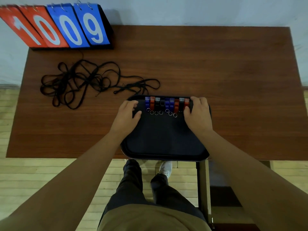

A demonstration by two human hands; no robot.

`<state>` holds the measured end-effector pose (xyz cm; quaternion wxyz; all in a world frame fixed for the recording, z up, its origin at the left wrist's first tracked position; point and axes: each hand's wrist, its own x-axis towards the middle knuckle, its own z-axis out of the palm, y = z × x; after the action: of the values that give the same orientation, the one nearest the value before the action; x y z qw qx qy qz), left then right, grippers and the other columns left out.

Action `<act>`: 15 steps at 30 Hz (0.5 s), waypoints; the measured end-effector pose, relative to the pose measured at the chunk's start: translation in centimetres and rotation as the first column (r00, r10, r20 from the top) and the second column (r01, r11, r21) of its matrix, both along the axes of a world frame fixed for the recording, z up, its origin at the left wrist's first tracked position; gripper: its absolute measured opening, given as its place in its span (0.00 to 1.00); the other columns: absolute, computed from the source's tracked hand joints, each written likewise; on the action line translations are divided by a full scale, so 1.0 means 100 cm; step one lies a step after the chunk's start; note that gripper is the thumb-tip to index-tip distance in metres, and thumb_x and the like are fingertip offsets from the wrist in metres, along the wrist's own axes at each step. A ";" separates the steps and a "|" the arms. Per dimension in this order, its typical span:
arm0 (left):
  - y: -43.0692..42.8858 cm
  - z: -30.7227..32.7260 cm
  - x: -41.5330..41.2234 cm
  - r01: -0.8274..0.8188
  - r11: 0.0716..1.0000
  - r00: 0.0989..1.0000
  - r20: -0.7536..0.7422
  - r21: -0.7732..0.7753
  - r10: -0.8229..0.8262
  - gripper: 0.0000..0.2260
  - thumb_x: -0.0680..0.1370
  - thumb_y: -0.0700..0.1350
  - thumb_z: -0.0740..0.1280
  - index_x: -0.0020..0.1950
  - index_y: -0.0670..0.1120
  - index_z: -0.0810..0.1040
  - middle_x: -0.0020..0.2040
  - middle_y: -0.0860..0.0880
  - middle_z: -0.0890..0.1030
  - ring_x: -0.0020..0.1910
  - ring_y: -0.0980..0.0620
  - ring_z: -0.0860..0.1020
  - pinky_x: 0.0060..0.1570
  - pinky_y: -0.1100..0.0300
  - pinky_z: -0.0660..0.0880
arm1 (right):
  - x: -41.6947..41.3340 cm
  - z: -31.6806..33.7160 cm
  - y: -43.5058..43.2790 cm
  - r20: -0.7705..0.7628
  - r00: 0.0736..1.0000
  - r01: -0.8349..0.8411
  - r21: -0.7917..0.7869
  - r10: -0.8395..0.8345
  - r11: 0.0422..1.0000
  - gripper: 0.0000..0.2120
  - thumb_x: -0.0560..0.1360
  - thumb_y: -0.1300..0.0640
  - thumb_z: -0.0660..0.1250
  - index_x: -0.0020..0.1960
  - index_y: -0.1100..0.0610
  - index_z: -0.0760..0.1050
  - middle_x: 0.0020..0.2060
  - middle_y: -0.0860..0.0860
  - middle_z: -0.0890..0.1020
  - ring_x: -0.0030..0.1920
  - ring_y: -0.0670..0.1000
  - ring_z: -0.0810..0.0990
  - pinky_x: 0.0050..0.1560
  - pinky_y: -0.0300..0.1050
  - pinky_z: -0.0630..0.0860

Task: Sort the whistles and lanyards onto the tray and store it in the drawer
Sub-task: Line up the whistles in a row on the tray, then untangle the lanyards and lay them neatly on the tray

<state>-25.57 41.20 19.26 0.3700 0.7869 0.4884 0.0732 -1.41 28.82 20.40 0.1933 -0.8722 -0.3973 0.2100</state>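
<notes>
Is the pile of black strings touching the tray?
Cannot tell. In the head view, the lanyards' nearest strands run right up to the tray's far rim; no clear gap or contact shows.

A dark reddish-brown wood-grain table (pixel 216 67) stands against a pale, plain grey-blue wall (pixel 183 9), seen from directly above in dim, even light. At its far left corner a flip scoreboard (pixel 56 25) sits on a black base, its two red cards reading 1 and 0 and its two blue cards reading 0 and 9, hung on metal rings. Below the near edge, a dark metal table leg (pixel 204 189) drops to a floor of light, narrow wooden boards (pixel 33 177).
</notes>
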 end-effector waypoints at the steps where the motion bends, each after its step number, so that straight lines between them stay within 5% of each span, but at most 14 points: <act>1: 0.003 0.006 -0.004 -0.006 1.000 1.000 -0.001 0.009 0.006 0.17 0.81 0.45 0.66 0.70 0.47 0.71 0.61 0.53 0.71 0.59 0.57 0.72 0.61 0.60 0.73 | -0.002 0.006 0.007 0.003 1.000 -0.010 0.007 0.010 1.000 0.22 0.79 0.57 0.63 0.72 0.61 0.69 0.66 0.58 0.71 0.65 0.58 0.72 0.66 0.53 0.73; 7: 0.057 0.026 -0.026 -0.016 0.994 0.998 -0.058 0.106 0.022 0.14 0.82 0.45 0.64 0.66 0.45 0.74 0.60 0.51 0.72 0.61 0.53 0.73 0.58 0.62 0.68 | -0.022 0.029 0.077 -0.022 0.990 -0.136 0.003 0.136 0.991 0.21 0.80 0.55 0.62 0.71 0.60 0.69 0.66 0.57 0.70 0.63 0.57 0.73 0.63 0.56 0.75; 15: 0.141 0.004 -0.009 0.121 0.983 0.980 -0.176 0.141 -0.095 0.09 0.81 0.43 0.64 0.59 0.45 0.80 0.58 0.48 0.73 0.60 0.48 0.73 0.61 0.57 0.71 | -0.023 0.009 0.174 -0.143 0.959 -0.270 -0.208 0.243 0.940 0.21 0.79 0.54 0.67 0.71 0.55 0.71 0.67 0.57 0.69 0.65 0.59 0.73 0.68 0.56 0.72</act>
<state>-26.43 55.30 19.69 0.2702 0.8414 0.4674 0.0231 -3.74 46.25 21.25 0.0867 -0.8156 -0.4694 0.3271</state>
